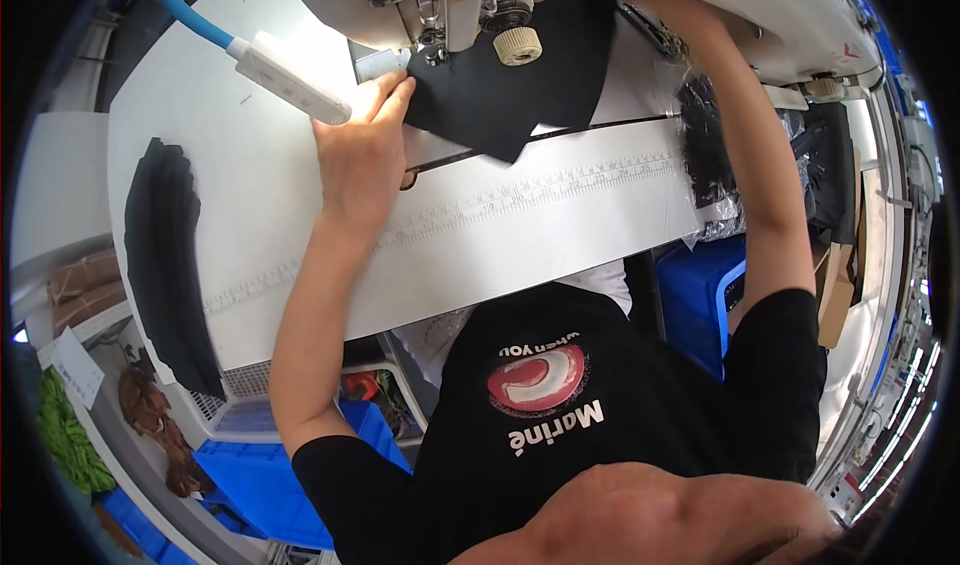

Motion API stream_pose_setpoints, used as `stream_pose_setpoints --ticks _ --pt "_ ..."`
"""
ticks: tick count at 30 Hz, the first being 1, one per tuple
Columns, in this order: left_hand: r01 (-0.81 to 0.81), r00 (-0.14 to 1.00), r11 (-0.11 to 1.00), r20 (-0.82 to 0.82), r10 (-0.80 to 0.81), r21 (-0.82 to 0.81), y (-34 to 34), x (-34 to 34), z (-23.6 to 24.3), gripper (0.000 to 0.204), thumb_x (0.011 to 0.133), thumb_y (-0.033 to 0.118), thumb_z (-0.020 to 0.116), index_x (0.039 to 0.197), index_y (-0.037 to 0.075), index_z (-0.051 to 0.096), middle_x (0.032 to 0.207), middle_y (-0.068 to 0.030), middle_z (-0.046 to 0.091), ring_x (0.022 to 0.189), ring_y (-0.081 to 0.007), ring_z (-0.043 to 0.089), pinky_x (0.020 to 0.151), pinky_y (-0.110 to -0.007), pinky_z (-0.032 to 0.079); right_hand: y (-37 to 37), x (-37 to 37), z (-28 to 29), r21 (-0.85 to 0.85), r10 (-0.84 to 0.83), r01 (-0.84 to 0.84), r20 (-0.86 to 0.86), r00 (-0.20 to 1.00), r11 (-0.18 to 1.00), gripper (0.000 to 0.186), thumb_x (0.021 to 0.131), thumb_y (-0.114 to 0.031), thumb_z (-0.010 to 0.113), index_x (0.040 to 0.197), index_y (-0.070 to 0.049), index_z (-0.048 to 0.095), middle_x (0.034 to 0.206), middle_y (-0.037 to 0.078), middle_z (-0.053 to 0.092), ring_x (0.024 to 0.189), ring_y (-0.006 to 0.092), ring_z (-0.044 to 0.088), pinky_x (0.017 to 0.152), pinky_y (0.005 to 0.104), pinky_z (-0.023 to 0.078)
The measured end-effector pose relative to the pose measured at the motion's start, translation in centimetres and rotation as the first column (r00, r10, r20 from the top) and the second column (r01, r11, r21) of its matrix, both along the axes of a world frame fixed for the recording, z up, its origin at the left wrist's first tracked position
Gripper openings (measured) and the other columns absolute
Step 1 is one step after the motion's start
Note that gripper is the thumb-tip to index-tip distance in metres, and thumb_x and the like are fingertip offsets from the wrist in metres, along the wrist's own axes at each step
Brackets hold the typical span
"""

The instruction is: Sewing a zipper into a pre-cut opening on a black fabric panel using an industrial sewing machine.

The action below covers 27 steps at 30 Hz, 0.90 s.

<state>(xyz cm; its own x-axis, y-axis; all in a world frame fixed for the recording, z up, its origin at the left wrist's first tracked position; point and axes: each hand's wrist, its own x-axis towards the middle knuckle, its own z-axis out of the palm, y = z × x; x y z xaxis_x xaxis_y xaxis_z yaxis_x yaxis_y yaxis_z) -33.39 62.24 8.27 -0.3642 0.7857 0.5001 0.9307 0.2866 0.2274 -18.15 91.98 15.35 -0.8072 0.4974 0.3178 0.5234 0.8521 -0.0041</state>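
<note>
A sewing machine (450, 0) stands over the white table, a dark cloth piece (505, 105) lying beneath its head. My left hand (362, 140) rests just left of the presser foot (432, 53), fingers stretched flat at the cloth's left edge and the metal plate. A white lamp (290, 80) on a blue flexible neck partly covers its thumb side. My right arm reaches up along the machine's right side; my right hand (665, 10) is at the cloth's far edge, its fingers hidden by the machine.
A black fabric stack (165, 255) lies at the table's left. Plastic-bagged dark material (710, 155) sits at the right above a blue bin (690, 295). A printed ruler (450, 205) runs along the table. White crates (240, 415) and blue bins (250, 485) stand below on the left.
</note>
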Motion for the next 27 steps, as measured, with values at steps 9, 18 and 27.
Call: stream_pose_setpoints --ticks 9,18,27 --pt "0.269 0.957 0.95 0.063 -0.282 0.161 0.0 0.7 0.3 0.024 0.078 0.003 0.063 0.102 0.007 0.069 0.109 -0.0017 0.067 0.093 -0.0227 0.064 0.1 -0.049 0.04 -11.4 12.0 -3.8 -0.528 -0.069 -0.023 -0.153 0.986 0.849 0.026 0.082 -0.016 0.066 0.068 0.0 0.05 0.053 0.014 0.053 0.045 0.0257 0.053 0.046 0.0353 0.041" --pt "0.028 0.996 0.999 -0.089 -0.031 -0.042 0.1 2.3 -0.6 0.042 0.079 0.031 0.072 0.112 0.007 0.065 0.122 -0.0015 0.062 0.104 -0.019 0.058 0.093 -0.045 0.043 -10.4 11.6 -3.6 -0.542 -0.108 0.012 -0.146 0.983 0.84 0.027 0.082 -0.014 0.065 0.066 0.0 0.048 0.052 0.013 0.05 0.042 0.0206 0.049 0.044 0.0333 0.037" --pt "0.023 0.996 0.998 -0.087 -0.028 -0.054 0.0 2.0 -0.6 0.043 0.078 0.037 0.073 0.112 0.012 0.067 0.121 -0.0071 0.063 0.104 -0.0211 0.058 0.082 -0.038 0.044 -10.4 11.2 -2.4 -0.378 0.016 -0.026 -0.029 0.999 0.926 0.022 0.084 -0.011 0.066 0.069 -0.001 0.054 0.055 0.011 0.053 0.044 0.0185 0.05 0.046 0.0303 0.04"
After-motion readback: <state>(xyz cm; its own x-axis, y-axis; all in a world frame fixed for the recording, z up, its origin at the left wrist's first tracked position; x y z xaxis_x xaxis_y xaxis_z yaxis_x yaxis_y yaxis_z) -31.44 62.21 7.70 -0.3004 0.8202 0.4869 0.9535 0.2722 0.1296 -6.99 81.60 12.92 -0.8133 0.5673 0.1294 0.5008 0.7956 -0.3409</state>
